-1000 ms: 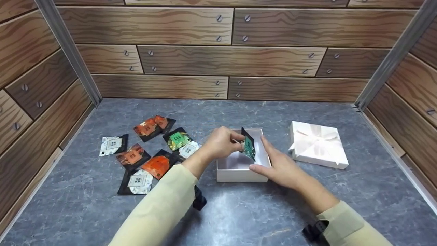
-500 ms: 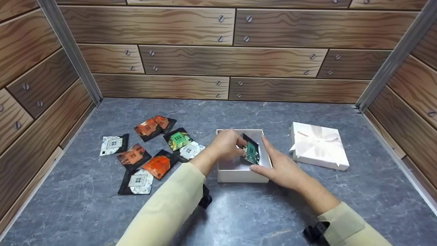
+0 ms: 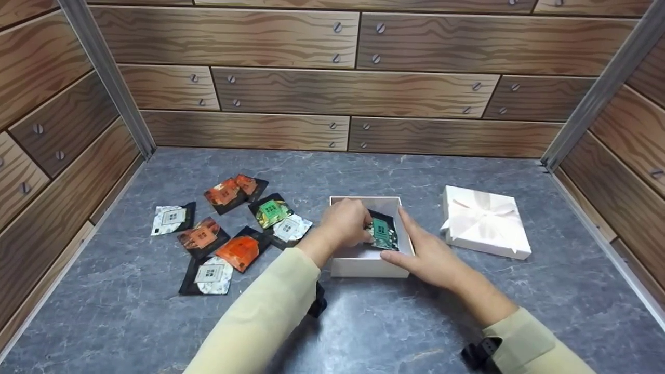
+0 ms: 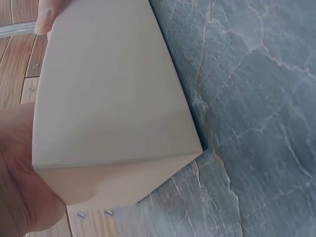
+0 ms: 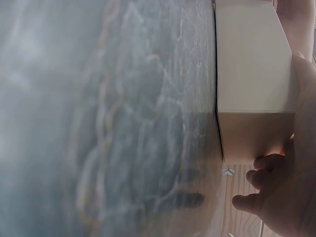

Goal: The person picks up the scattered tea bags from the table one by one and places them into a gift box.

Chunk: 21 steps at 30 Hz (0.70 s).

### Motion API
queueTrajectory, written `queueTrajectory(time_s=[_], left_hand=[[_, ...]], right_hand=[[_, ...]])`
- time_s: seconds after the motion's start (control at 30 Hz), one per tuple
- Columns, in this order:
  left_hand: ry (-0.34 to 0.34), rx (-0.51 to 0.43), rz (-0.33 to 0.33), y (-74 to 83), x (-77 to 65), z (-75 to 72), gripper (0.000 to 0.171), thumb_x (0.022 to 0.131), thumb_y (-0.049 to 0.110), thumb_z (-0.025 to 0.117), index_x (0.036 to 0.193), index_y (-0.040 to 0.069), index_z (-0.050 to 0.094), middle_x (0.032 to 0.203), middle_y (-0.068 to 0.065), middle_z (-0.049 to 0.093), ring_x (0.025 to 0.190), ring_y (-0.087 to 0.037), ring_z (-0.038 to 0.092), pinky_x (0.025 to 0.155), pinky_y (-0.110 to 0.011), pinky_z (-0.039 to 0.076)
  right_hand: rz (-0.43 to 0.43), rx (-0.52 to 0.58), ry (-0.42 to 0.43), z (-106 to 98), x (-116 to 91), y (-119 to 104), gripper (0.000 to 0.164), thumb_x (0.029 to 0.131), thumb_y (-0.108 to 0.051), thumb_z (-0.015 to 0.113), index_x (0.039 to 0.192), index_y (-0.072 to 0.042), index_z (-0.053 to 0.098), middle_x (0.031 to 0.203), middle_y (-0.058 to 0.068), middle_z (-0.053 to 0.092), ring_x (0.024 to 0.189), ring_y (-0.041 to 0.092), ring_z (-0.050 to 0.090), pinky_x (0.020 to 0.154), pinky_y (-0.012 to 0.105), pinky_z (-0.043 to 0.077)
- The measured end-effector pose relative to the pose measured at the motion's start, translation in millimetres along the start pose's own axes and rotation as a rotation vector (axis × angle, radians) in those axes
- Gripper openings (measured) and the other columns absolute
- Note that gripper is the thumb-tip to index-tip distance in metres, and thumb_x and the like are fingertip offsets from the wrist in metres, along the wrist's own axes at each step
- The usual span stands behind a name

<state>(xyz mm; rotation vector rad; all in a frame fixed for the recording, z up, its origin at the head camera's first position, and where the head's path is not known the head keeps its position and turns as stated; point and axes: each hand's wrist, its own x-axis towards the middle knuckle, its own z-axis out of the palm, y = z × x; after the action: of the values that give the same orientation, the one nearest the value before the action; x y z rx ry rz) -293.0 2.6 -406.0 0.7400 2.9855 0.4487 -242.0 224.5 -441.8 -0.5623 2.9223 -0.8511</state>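
In the head view my left hand [image 3: 347, 222] reaches into an open white box [image 3: 369, 267]. Its thumb and fingers pinch a black sachet with a green label [image 3: 383, 232], which lies tilted low inside the box. My right hand [image 3: 428, 253] rests against the box's right side, its thumb extended at the near right corner and its index finger straight along the wall. From the right wrist, the other fingers [image 5: 266, 185] show spread beside the box's side wall. The left wrist view is mostly filled by the box's outer wall [image 4: 113, 94]; the sachet is hidden there.
Several sachets lie loosely on the grey marbled table [image 3: 374, 332] to the left, including an orange one [image 3: 241, 250], a white one [image 3: 214, 275] and a green-yellow one [image 3: 271, 210]. A white lid with a ribbon bow [image 3: 486, 221] lies at right. Wood-patterned walls [image 3: 291, 93] enclose the table.
My left hand has moved slightly right and down, lowering the green-labelled sachet deeper into the box and tipping it from nearly upright to flatter. The right hand has stayed at the box.
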Motion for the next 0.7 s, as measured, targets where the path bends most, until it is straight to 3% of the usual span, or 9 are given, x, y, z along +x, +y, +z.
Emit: queueTrajectory(time_s=[0.1,0.23,0.37,0.5,0.7], left_hand=[[0.0,-0.017,-0.003,-1.0,-0.5,0.2,0.018,0.086,0.034,0.09,0.096,0.021,0.086,0.076,0.01,0.073,0.079,-0.015,0.062,0.078,-0.038,0.056],[0.0,-0.068,-0.002,-4.3,-2.8,-2.1,0.032,0.087,0.032,0.089,0.116,0.019,0.084,0.089,0.005,0.078,0.085,-0.017,0.066,0.086,-0.037,0.057],[0.004,-0.13,0.01,-7.4,-5.5,-8.7,0.038,0.09,0.028,0.087,0.125,0.014,0.08,0.099,0.0,0.081,0.094,-0.019,0.073,0.092,-0.036,0.057],[0.031,-0.209,0.027,-13.1,-10.1,-21.2,0.042,0.094,0.027,0.084,0.132,0.012,0.075,0.113,-0.004,0.08,0.105,-0.021,0.075,0.097,-0.037,0.057],[0.122,-0.416,0.016,-33.7,-28.2,-47.5,0.043,0.099,0.024,0.078,0.138,0.009,0.07,0.119,-0.008,0.078,0.105,-0.019,0.073,0.089,-0.03,0.059]], right_hand=[[0.006,-0.002,-0.006,0.3,-0.1,-0.5,0.114,0.094,-0.071,0.066,0.171,-0.009,0.011,0.164,0.031,0.035,0.146,0.049,0.042,0.118,0.063,0.035],[0.008,-0.006,-0.014,0.4,0.2,-1.4,0.114,0.094,-0.072,0.066,0.171,-0.01,0.01,0.164,0.031,0.034,0.146,0.049,0.042,0.118,0.063,0.035],[-0.001,0.0,-0.007,0.5,0.1,-1.1,0.113,0.094,-0.07,0.066,0.171,-0.009,0.011,0.163,0.031,0.035,0.145,0.049,0.043,0.118,0.063,0.035],[0.004,0.003,-0.007,0.1,-0.2,-0.6,0.113,0.094,-0.07,0.067,0.171,-0.009,0.011,0.164,0.031,0.035,0.146,0.048,0.042,0.118,0.063,0.035],[0.008,0.003,-0.002,-0.3,-0.2,-0.8,0.113,0.094,-0.07,0.067,0.171,-0.01,0.01,0.163,0.032,0.036,0.146,0.049,0.042,0.118,0.064,0.035]])
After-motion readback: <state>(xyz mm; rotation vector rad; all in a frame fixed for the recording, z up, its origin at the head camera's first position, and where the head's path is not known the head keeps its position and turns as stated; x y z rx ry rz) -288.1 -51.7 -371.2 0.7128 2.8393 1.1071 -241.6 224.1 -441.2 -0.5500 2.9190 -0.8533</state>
